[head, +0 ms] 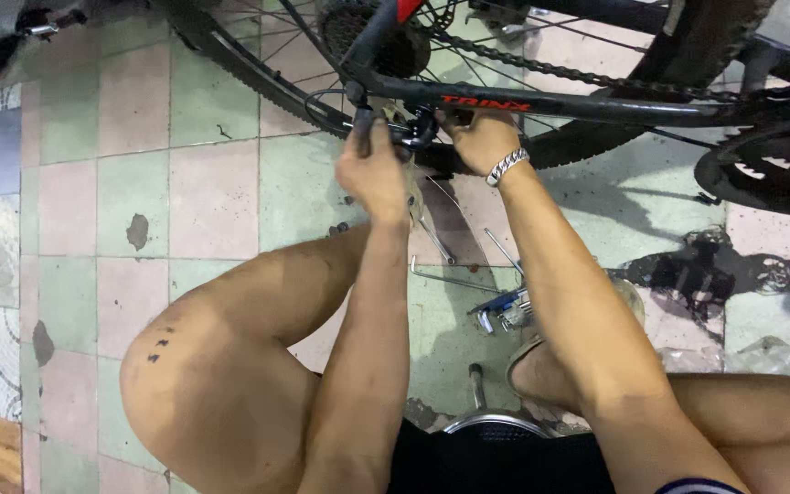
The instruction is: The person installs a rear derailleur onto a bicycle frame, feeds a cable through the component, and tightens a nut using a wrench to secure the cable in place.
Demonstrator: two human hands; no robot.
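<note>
Hands at bicycle frame [541, 102]: left hand [375, 174] clamped on a dark tool [361, 114], right hand [479, 137] closed on the brake part [420, 128]; hex keys [468, 274] lie on open tiled floor [139, 192] below.

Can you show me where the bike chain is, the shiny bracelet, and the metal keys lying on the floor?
bike chain [541, 66], head view, on the links along its upper run.
bracelet [507, 166], head view, on the silver links around the right wrist.
metal keys [450, 277], head view, on a long thin bar on the tiles.

Open tiles left [139, 183], wheel [258, 78] above – loose tools [468, 274] clutter centre floor
</note>
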